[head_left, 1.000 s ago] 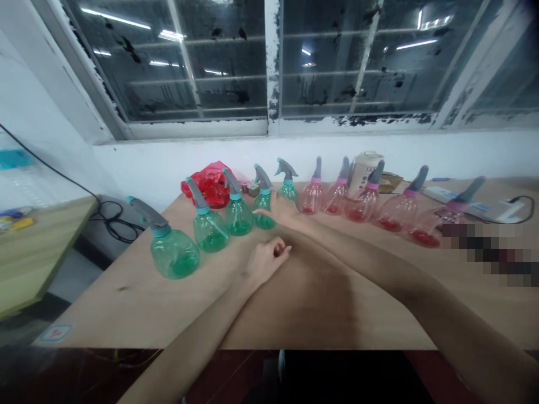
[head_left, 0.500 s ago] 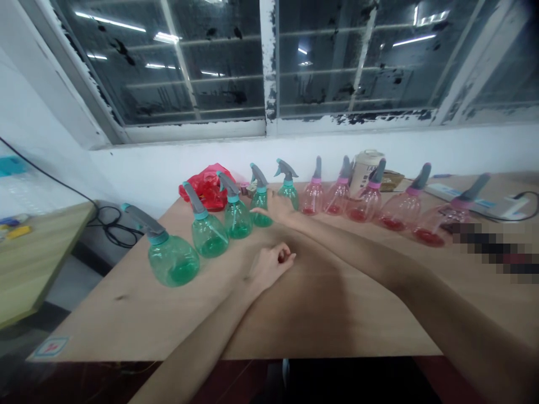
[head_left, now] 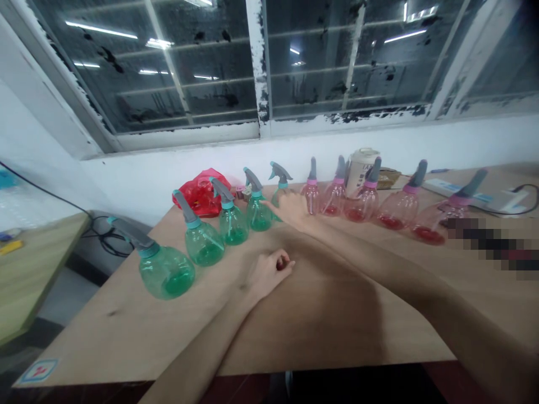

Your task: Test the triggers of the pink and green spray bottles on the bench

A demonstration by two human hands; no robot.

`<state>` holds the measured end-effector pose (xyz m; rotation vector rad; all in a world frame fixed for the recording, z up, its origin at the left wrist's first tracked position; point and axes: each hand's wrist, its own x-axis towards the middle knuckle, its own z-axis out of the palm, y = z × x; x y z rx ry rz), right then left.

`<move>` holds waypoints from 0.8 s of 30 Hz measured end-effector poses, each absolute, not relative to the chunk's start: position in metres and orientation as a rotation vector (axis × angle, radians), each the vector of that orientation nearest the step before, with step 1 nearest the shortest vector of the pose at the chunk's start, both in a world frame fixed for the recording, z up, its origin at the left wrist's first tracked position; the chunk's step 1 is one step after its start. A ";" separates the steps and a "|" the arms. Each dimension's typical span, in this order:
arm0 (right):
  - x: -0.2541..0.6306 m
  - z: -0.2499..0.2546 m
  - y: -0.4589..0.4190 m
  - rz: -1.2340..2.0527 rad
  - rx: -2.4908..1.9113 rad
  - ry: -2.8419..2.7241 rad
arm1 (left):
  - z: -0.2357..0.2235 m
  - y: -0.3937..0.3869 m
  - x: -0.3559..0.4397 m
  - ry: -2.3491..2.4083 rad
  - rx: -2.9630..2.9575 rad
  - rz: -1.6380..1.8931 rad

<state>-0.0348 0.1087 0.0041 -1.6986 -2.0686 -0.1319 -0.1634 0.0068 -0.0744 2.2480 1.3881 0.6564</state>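
My left hand [head_left: 269,272] rests on the wooden table with its fingers curled loosely towards the thumb; nothing shows inside the curl. Farther back, my right hand [head_left: 293,211] is stretched out over the table, one digit pointing left and the others bent. It partly covers the rearmost green spray bottle [head_left: 281,193]; whether it touches that bottle I cannot tell. Just left of it stands another green spray bottle [head_left: 259,212]. Other green ones curve towards the front left, including the nearest bottle [head_left: 166,272]. Several pink spray bottles, one of them [head_left: 310,196] beside my right hand, run to the right.
A red plastic bag [head_left: 202,193] lies behind the green bottles. Behind the pink ones stand a pale canister [head_left: 361,171] and a brown box [head_left: 388,178]. At far right is a white device [head_left: 497,199] with a cable. A second table [head_left: 37,269] is at left.
My right hand has shifted slightly right and down, covering more of the rearmost green bottle. My left hand stays in place, curled. The whole view has tilted a little.
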 end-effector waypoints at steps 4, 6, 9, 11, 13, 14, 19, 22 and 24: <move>-0.007 0.007 0.120 -0.072 -1.875 -1.923 | -0.072 0.006 -0.163 1.378 2.247 0.649; -0.001 0.008 0.128 -0.034 -1.904 -1.885 | -0.071 0.006 -0.163 1.383 2.243 0.647; -0.004 0.009 0.139 0.024 -1.896 -1.879 | -0.069 0.006 -0.163 1.392 2.232 0.645; -0.009 0.008 0.144 0.065 -1.886 -1.896 | -0.068 0.006 -0.162 1.399 2.223 0.644; -0.014 0.006 0.147 0.093 -1.883 -1.912 | -0.068 0.005 -0.162 1.406 2.214 0.643; -0.015 0.006 0.147 0.098 -1.883 -1.917 | -0.068 0.005 -0.162 1.411 2.209 0.643; -0.008 0.006 0.133 0.091 -1.877 -1.950 | -0.066 0.002 -0.161 1.433 2.179 0.656; 0.005 0.008 0.114 0.088 -1.879 -1.973 | -0.067 0.003 -0.161 1.451 2.162 0.702; 0.016 0.008 0.097 0.087 -1.889 -1.981 | -0.071 0.006 -0.161 1.468 2.124 0.808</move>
